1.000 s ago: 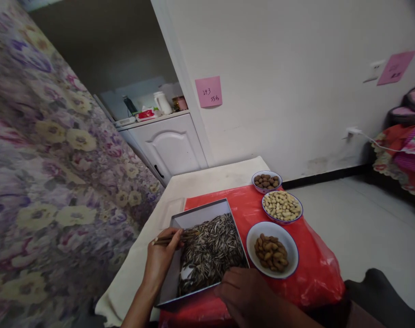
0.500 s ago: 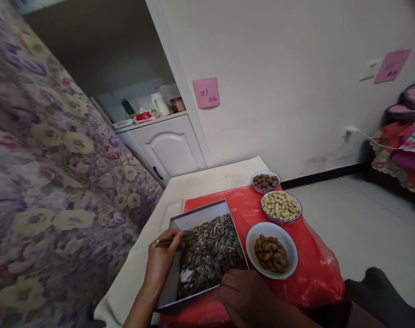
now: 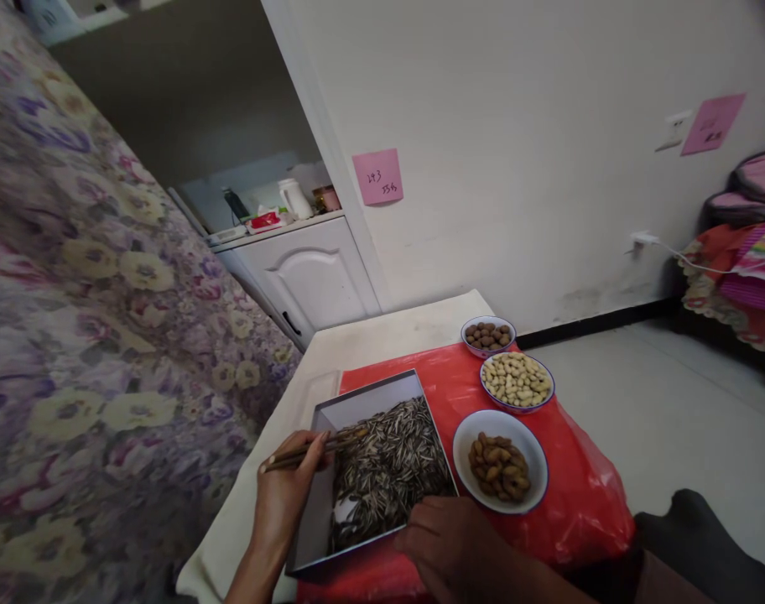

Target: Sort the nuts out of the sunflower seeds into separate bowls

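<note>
My left hand (image 3: 290,474) is closed around a pair of wooden chopsticks (image 3: 288,459), whose tips reach over the sunflower seeds (image 3: 398,457) in a shallow box (image 3: 307,528). Near the tips is a small yellowish-brown piece (image 3: 361,432); whether they pinch it is unclear. The fingers of my right hand (image 3: 442,537) curl over the box's near right corner. Just right of the box stands a white bowl (image 3: 537,440) of brown, curved nuts (image 3: 499,466). Behind it are a bowl of pale nuts (image 3: 517,379) and a bowl of round brown nuts (image 3: 488,335).
A red plastic sheet (image 3: 584,478) covers part of the cream-topped table (image 3: 401,317). Flowered curtain (image 3: 106,335) hangs close on the left. A white cabinet (image 3: 320,273) stands behind, with a jug (image 3: 294,199) and tissues on it. A bed with bright covers is at far right.
My left hand has shifted slightly left and down, tilting the chopsticks so more of their length shows. My right hand and the box stay in place.
</note>
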`<action>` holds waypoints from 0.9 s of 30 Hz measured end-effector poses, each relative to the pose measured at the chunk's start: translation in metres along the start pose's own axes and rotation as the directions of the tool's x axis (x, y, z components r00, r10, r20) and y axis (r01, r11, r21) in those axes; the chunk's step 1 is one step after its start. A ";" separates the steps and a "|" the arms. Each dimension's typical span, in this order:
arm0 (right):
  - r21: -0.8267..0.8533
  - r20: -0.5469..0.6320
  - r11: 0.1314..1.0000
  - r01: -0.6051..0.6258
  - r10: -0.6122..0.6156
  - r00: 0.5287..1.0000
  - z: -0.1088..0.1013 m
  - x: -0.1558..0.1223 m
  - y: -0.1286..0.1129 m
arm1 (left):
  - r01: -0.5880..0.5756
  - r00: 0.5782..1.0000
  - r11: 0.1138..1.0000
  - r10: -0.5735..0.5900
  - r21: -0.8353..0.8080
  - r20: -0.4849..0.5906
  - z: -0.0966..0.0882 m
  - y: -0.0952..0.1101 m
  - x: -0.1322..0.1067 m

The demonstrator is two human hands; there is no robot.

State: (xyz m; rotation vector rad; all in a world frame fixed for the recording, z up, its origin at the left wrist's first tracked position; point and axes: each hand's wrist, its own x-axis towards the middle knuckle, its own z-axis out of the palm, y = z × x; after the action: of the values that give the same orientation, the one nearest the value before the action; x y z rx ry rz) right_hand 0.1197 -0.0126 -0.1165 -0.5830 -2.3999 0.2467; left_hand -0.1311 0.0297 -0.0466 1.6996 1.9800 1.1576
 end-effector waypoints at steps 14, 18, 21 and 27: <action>-0.011 0.008 1.000 0.013 -0.013 1.000 -0.007 0.004 0.001 | 0.032 0.999 0.999 -0.032 -0.042 -0.004 -0.028 0.050 -0.024; -0.041 -0.005 0.998 0.043 -0.044 0.999 -0.002 0.002 0.006 | -0.012 1.000 0.998 0.012 -0.069 -0.003 -0.019 0.091 -0.036; -0.065 -0.021 0.997 0.043 -0.045 0.999 0.003 0.001 0.009 | -0.091 0.990 0.986 0.105 -0.142 0.094 -0.002 0.116 -0.043; -0.105 -0.019 0.993 0.056 -0.059 0.998 0.009 0.000 0.012 | -0.126 0.961 0.963 0.179 -0.239 0.213 0.028 0.121 -0.048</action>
State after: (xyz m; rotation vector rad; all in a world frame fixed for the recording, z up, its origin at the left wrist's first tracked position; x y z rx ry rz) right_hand 0.1181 -0.0018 -0.1271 -0.5597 -2.4155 0.0901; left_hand -0.0159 -0.0059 0.0098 1.8012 1.5410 1.1240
